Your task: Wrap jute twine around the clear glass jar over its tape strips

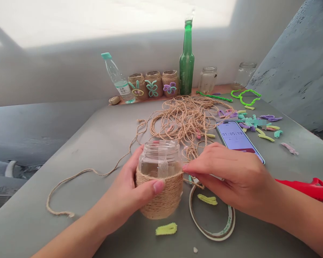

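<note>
My left hand (129, 182) grips a glass jar (160, 154) from the near side, with the thumb lying across its lower part. Jute twine (160, 197) is wound tightly around the lower half of the jar, and a strip of clear tape (163, 165) runs up the bare glass. My right hand (226, 175) pinches a strand of twine at the jar's right edge. The strand's path under those fingers is hidden. A long loose tangle of twine (185, 122) spreads across the table behind the jar.
A phone (235, 138) shows a timer beside scattered pipe-cleaner pieces (255, 123). A tape ring (218, 237) and a yellow pipe-cleaner piece (166, 228) lie near the jar. Along the back stand decorated twine jars (153, 84), a water bottle (117, 79) and a green bottle (186, 61).
</note>
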Available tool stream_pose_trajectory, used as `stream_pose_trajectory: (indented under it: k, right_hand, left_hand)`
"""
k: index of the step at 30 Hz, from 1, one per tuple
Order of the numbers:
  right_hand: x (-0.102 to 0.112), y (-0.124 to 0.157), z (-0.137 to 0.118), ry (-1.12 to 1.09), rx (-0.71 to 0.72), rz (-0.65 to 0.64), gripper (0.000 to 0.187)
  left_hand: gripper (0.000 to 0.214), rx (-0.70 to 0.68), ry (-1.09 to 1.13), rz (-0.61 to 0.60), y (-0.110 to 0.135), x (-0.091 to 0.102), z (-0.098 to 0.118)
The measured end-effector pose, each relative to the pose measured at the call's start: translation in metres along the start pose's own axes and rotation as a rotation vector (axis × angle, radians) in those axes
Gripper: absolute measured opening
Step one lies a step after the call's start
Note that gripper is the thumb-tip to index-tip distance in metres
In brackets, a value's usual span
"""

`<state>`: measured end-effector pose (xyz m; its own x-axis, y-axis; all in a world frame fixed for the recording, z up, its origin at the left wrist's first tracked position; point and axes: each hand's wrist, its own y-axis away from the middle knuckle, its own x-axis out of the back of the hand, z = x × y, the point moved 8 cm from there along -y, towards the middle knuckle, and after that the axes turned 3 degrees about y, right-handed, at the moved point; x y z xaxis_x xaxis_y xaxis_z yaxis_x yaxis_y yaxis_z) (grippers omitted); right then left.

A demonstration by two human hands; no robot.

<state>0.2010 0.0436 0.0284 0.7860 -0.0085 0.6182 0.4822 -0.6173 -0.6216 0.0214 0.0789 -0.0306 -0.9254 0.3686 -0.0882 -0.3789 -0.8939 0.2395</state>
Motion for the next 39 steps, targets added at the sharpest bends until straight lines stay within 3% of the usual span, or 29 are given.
stream_pose_trajectory:
  k: [5,11,18,23,28,35,39]
  right_hand:
    - [-0.001,0.0,0.0,0.026,-0.006,0.016,0.02]
    - [-0.003,0.001,0.0,0.023,0.001,0.024,0.021]
    - [0.002,0.0,-0.006,0.003,0.051,-0.003,0.024]
    - [0.002,0.0,-0.008,0.054,0.085,-0.011,0.025]
    - [0.0,0.002,-0.009,0.07,0.094,-0.028,0.03]
    - [0.003,0.002,-0.011,0.085,0.106,-0.036,0.028]
    - [0.003,0.003,-0.012,0.086,0.118,-0.019,0.032]
  left_hand:
    - [0.077,0.003,0.001,0.025,0.002,0.002,0.0]
    - [0.083,0.031,-0.018,0.072,0.006,0.005,-0.001]
    - [0.075,-0.025,0.031,0.047,0.002,0.002,0.001]
    - [0.068,0.02,0.035,0.052,0.002,0.003,-0.001]
    - [0.075,0.038,0.022,0.042,0.002,0.01,-0.003]
    - [0.075,-0.084,-0.05,-0.041,0.0,0.003,0.005]
    - [0.08,-0.06,-0.089,0.003,0.0,0.009,0.003]
